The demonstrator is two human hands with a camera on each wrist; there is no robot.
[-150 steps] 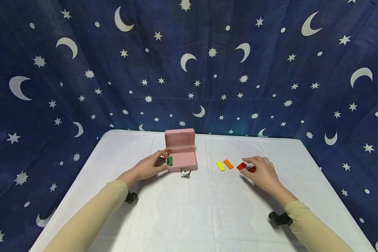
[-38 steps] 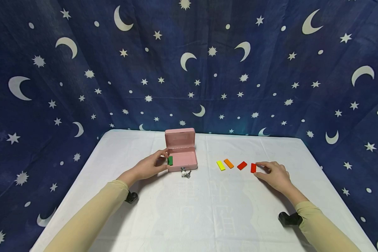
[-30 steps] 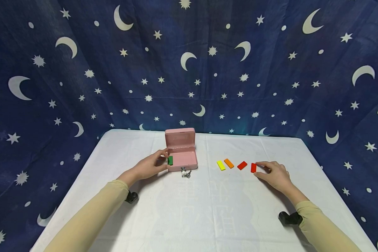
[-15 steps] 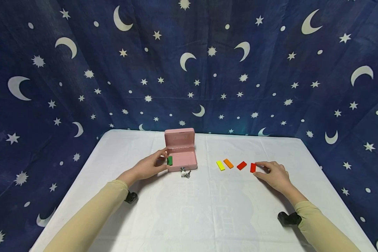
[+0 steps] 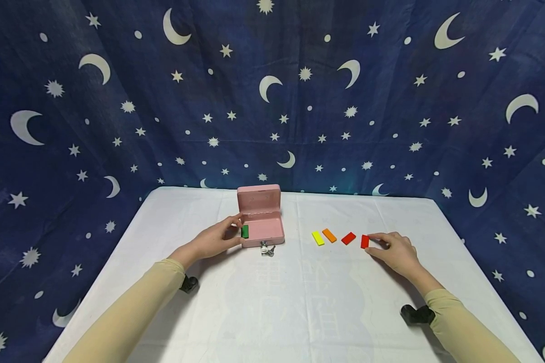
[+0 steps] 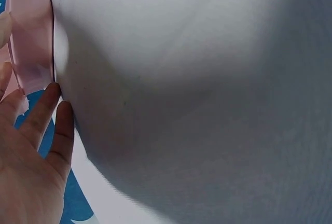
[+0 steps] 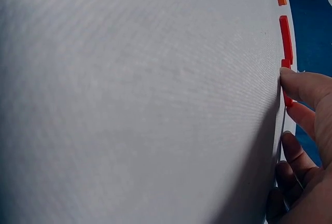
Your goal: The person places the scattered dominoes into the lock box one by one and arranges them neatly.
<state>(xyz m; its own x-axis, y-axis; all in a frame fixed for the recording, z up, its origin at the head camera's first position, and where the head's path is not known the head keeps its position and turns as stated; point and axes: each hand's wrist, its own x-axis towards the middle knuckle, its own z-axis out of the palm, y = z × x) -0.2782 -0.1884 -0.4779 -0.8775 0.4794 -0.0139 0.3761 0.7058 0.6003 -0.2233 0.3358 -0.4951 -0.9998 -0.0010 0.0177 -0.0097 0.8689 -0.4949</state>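
A pink metal cash box (image 5: pixel 263 241) stands with its lid up, left of the table's middle. My left hand (image 5: pixel 213 239) holds its left side, thumb at the front corner and a fingertip near the hinge end. A green domino-like block (image 5: pixel 245 231) lies inside the box against the left wall. To the right, my right hand (image 5: pixel 395 253) pinches a red block (image 5: pixel 365 242) by its ends between thumb and index finger; the block rests on the table. In the right wrist view, the thumb (image 7: pixel 301 86) touches this red block's near end.
A second red block (image 5: pixel 348 238), an orange block (image 5: pixel 329 235) and a yellow block (image 5: pixel 318 238) lie left of the right hand. A small padlock (image 5: pixel 264 248) hangs at the box front beside keys (image 5: pixel 271 251). A starry dark-blue cloth (image 5: pixel 272 101) hangs behind the white table (image 5: pixel 272 302).
Five seconds ago my right hand was over the left red block; it has since moved right and taken hold of the other red block. The left hand and box have stayed still.
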